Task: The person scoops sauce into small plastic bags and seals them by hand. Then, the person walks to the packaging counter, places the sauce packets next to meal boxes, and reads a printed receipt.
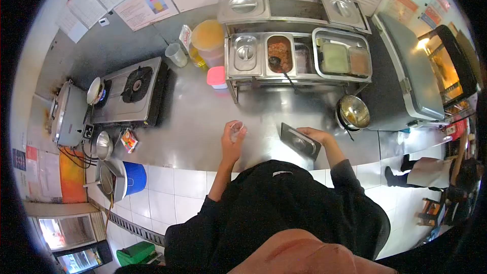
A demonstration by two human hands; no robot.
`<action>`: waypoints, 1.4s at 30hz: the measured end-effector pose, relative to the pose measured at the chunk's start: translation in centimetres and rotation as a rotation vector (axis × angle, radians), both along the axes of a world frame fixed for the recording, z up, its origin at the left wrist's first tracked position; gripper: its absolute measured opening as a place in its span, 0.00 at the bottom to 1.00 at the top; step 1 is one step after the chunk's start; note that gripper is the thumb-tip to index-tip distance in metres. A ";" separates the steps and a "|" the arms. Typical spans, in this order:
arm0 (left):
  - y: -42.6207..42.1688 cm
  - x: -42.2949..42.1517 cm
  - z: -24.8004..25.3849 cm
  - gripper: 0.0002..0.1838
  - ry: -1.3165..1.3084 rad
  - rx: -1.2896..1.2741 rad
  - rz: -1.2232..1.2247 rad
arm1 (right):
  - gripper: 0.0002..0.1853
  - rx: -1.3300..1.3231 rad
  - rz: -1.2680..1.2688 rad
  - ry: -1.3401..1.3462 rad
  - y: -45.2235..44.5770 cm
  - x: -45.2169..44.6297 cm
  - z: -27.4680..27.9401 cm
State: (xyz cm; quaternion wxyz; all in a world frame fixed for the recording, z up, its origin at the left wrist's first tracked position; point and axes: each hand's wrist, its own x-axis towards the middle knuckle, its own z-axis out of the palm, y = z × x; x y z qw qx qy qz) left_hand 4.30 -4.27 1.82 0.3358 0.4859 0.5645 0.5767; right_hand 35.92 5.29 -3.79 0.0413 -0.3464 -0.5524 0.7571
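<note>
My left hand [231, 144] is closed around a small clear cup [236, 130], held over the near part of the steel counter [198, 122]. In my right hand [315, 135] is a rectangular steel pan lid [299, 142], gripped by its edge and tilted, with its handle showing. Beyond both hands stands a steel rack of food pans. One uncovered pan [285, 45] holds chopped reddish food, and a black ladle [275, 62] rests in it with its handle over the front rim. A lidded pan [246, 53] sits to its left.
A gas stove [133, 91] at left carries a small pan [95, 91] over a blue flame. Steel bowls [354, 112] stand at right, beside a large grey appliance [413, 71]. A pink-lidded tub [216, 77] is near the rack. Another person [431, 172] stands far right.
</note>
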 end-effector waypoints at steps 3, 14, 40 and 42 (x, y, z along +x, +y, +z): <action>0.9 0.5 0.9 0.15 0.054 0.053 -0.034 | 0.19 -0.003 -0.106 -0.122 0.5 1.5 0.1; 0.8 0.4 0.6 0.14 0.015 0.073 -0.031 | 0.09 0.799 -0.497 -0.251 8.0 -5.0 13.1; -3.7 -3.5 -3.8 0.14 -0.050 0.031 0.174 | 0.08 1.532 -0.287 -1.012 15.5 -11.9 18.8; -3.5 -3.3 -4.2 0.14 -0.055 0.018 0.164 | 0.08 1.581 -0.364 -0.993 16.7 -11.3 17.8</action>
